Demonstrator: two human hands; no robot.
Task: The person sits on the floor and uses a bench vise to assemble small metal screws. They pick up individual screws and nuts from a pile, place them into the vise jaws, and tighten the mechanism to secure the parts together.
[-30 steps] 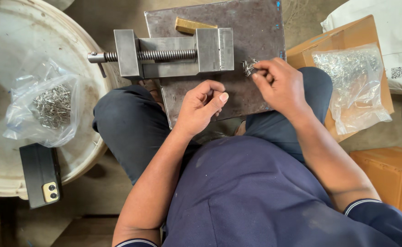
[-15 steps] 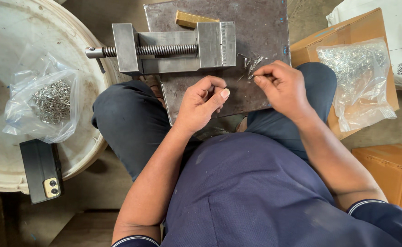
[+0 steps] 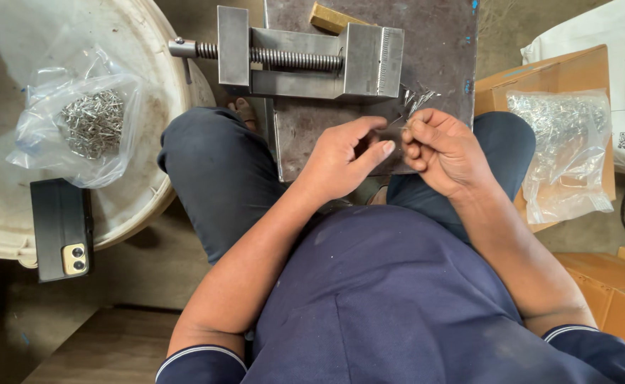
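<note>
Seated over a dark steel plate [image 3: 440, 43] laid across the knees, with a grey machine vise [image 3: 305, 60] resting on the plate's far part, screw handle jutting off the plate's left edge. Behind the vise, a small tan block [image 3: 330, 18] on the plate. Close below the vise's right jaw block, both hands drawn together. Right hand [image 3: 447, 153] curled, fingertips pressed together on a cluster of thin shiny metal pieces [image 3: 418, 99], the bright ends fanning out toward the vise's lower right corner. Left hand [image 3: 344, 156] just beside it, thumb and forefinger bent toward each other near the right fingertips; cannot tell whether anything is pinched between them, too small to make out. Nothing standing between hands and vise.

Left of the vise, a round white tub lid [image 3: 0, 185] bearing a clear plastic bag of small metal pieces [image 3: 85, 121] and, nearer the body, a dark phone [image 3: 60, 227] lying flat. Right of the vise, an open cardboard box [image 3: 540, 71] with a second clear bag of shiny metal parts [image 3: 565, 149] draped over its edge, touching the right knee's side. Further right, a white sack [image 3: 604, 43].
</note>
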